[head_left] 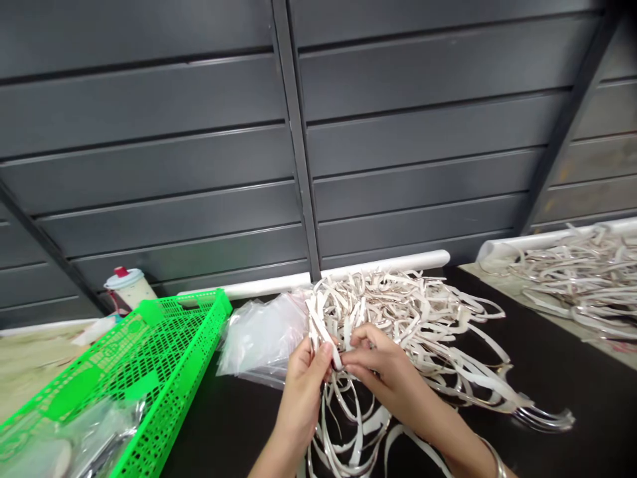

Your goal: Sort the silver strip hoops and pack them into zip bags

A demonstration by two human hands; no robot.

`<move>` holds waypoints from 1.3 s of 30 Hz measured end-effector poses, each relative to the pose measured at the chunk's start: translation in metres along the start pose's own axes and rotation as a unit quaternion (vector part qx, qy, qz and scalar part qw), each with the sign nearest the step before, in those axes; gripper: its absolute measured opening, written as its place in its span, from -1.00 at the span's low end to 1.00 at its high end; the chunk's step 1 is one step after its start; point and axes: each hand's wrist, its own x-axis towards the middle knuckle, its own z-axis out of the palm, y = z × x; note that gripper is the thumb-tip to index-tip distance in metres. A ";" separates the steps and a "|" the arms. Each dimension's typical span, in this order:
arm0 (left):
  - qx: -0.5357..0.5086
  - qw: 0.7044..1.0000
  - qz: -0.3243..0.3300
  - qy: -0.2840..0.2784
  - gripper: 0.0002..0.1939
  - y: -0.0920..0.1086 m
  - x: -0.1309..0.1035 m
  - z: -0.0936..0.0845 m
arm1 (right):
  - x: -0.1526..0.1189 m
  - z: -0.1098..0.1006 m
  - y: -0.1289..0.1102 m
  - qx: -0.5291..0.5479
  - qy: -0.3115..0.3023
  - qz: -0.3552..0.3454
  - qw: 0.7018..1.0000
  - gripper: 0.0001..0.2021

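My left hand point(309, 375) is closed, its thumb pressing a white strip point(324, 337) against the fingers. Close beside it, the fingertips of my right hand point(381, 365) are pinched together at the lower end of that strip; what exactly lies between them is hidden. Behind both hands spreads a tangled heap of white and silvery strips point(398, 305). More strips point(348, 431) hang in loops below the hands, over the black tabletop point(223, 431). Some shiny curved ends point(545, 419) stick out of the heap at the right.
A green perforated basket point(174, 392) with clear bags point(99, 431) stands at left. Clear plastic bags point(269, 332) lie between basket and heap. Further back are a lidded cup point(130, 289) and a white roll point(388, 264) along the grey panel wall point(199, 159). Another strip heap point(592, 279) lies far right.
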 end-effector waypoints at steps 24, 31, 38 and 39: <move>-0.300 0.942 -0.129 -0.074 -0.84 0.014 0.004 -0.002 | -0.006 -0.041 -0.001 -0.044 0.133 0.002 0.990 -0.84; 0.187 0.962 0.033 -0.195 -0.72 0.001 -0.009 0.000 | -0.003 -0.035 -0.005 0.093 0.098 0.056 0.989 -0.80; 0.348 0.909 0.101 -0.206 -0.69 0.001 -0.009 0.006 | 0.000 -0.015 -0.004 0.291 0.042 0.161 0.942 -0.68; 0.357 0.906 0.101 -0.203 -0.70 0.001 -0.009 0.007 | 0.000 -0.014 -0.004 0.313 0.042 0.169 0.934 -0.67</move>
